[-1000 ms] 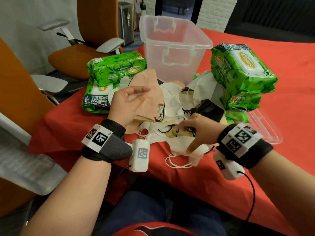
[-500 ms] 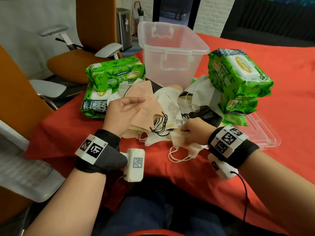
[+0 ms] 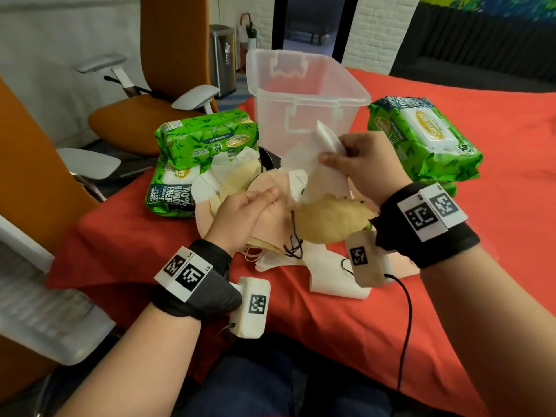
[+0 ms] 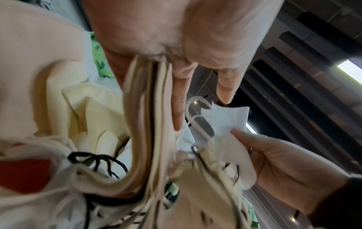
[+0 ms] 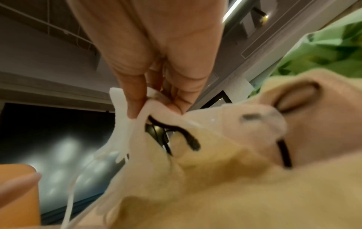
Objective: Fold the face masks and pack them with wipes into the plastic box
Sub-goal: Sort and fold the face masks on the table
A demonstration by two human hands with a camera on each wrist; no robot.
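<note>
A heap of face masks (image 3: 325,218), pink, cream, white and black-looped, lies on the red table in front of the clear plastic box (image 3: 301,85). My right hand (image 3: 355,164) pinches a white mask (image 3: 313,158) and holds it up above the heap; the pinch shows in the right wrist view (image 5: 141,108). My left hand (image 3: 243,215) grips a stack of folded pink and cream masks (image 4: 149,124) low over the heap. Green wipe packs lie at the left (image 3: 207,139) and right (image 3: 421,139) of the box.
The box's clear lid is hidden behind my right wrist. Orange office chairs (image 3: 144,115) stand beyond the table's left edge. A white keyboard (image 3: 36,308) sits at the lower left. Bare red cloth (image 3: 496,266) spreads to the right and near edge.
My right hand has risen from the heap's near edge with a white mask pinched in it. The left hand has dropped lower with its folded stack. The camera view has shifted closer.
</note>
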